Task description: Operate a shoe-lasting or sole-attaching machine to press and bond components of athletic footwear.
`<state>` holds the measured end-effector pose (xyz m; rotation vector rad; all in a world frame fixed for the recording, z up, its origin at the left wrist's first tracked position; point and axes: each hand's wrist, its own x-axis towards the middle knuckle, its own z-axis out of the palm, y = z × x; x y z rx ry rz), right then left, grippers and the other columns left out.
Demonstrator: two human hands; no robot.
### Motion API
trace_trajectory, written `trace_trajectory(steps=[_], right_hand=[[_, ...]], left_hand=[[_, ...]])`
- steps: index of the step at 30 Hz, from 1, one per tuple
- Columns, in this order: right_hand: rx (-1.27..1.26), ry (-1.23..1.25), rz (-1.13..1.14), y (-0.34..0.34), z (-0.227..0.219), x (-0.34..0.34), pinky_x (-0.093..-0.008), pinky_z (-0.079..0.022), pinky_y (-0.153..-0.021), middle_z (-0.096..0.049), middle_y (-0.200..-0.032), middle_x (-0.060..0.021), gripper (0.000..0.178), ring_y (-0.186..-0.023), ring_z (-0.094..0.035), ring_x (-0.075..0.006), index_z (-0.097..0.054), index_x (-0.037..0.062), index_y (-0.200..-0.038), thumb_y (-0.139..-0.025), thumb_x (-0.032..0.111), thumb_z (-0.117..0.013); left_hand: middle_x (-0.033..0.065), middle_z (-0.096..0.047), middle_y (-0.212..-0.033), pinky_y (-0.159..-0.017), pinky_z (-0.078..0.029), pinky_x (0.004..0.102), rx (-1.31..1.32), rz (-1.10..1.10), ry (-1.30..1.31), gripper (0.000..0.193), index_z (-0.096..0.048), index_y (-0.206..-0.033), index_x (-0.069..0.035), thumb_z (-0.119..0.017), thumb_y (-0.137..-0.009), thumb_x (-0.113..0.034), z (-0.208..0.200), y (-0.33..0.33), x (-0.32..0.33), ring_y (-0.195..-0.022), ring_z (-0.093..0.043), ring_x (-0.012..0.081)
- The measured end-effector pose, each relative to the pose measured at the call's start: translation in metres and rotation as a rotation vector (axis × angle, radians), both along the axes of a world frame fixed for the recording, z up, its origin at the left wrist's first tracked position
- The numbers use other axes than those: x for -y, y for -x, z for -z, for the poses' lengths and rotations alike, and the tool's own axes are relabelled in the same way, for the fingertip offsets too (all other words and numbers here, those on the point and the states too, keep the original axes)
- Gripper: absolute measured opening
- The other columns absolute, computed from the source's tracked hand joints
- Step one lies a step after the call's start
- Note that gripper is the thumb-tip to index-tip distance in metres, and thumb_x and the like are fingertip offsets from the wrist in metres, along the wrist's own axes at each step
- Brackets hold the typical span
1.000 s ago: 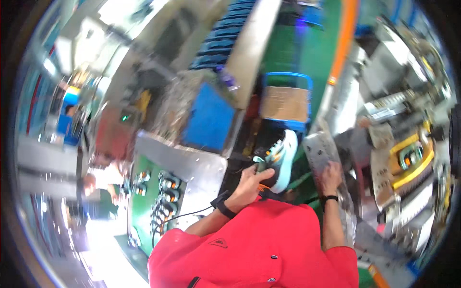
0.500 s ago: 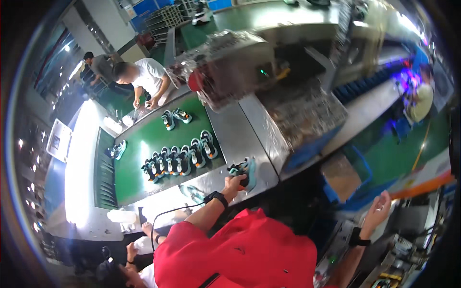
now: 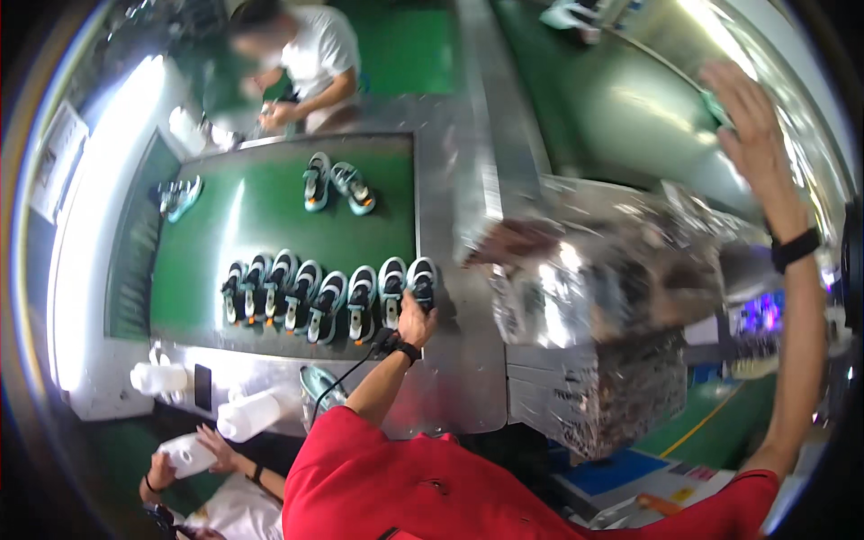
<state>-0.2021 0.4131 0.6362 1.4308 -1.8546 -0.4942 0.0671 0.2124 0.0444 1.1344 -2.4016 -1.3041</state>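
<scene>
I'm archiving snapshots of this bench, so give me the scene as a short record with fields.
Left hand: holding the near end of the rightmost shoe in the near row
Right hand: raised at far right, fingers extended, away from the shoes
Near row count: eight, including the one in the left hand
Farther back: two shoes side by side on the green surface
Across the bench: person in white
Lower left: another person, holding a white container
</scene>
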Motion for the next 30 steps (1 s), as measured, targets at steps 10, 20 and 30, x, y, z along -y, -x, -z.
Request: trace_trajectory(steps=[10, 20, 30], right_hand=[[-0.241, -0.280, -0.094, 0.195, 0.039, 0.229, -0.0473, -0.021, -0.118, -0.038, -0.149, -0.0070, 0.077, -0.142, -0.028, -0.0280, -0.040, 0.0130, -0.142, -0.072, -0.011, -0.060], [0.337, -0.107, 0.179, 0.156, 0.033, 0.174, -0.0442, -0.048, -0.079, -0.064, -0.095, -0.0187, 0.046, -0.092, -0.061, -0.0359, -0.061, 0.0043, -0.107, -0.068, 0.027, -0.068], [0.270, 0.532, 0.320, 0.015, -0.046, -0.035, -0.0395, -0.051, -0.067, -0.068, -0.074, -0.0160, 0.037, -0.068, -0.066, -0.0298, -0.070, 0.0030, -0.102, -0.073, 0.026, -0.067]], left_hand=[[0.0228, -0.042, -0.139, -0.102, -0.041, 0.0441, -0.232, -0.177, 0.031, 0.077, -0.030, -0.141, -0.006, -0.070, -0.076, -0.009, 0.015, 0.002, -0.001, -0.126, -0.044, 0.0414], [0.0203, -0.050, -0.129, -0.101, -0.039, 0.0366, -0.434, -0.272, -0.280, 0.066, -0.032, -0.140, 0.001, -0.063, -0.083, -0.009, 0.043, -0.020, -0.004, -0.116, -0.052, 0.0325], [0.0220, -0.055, -0.127, -0.100, -0.041, 0.0376, -0.349, 0.287, -0.276, 0.062, -0.042, -0.135, 0.006, -0.071, -0.084, -0.015, -0.084, -0.068, -0.060, -0.116, -0.054, 0.0309]])
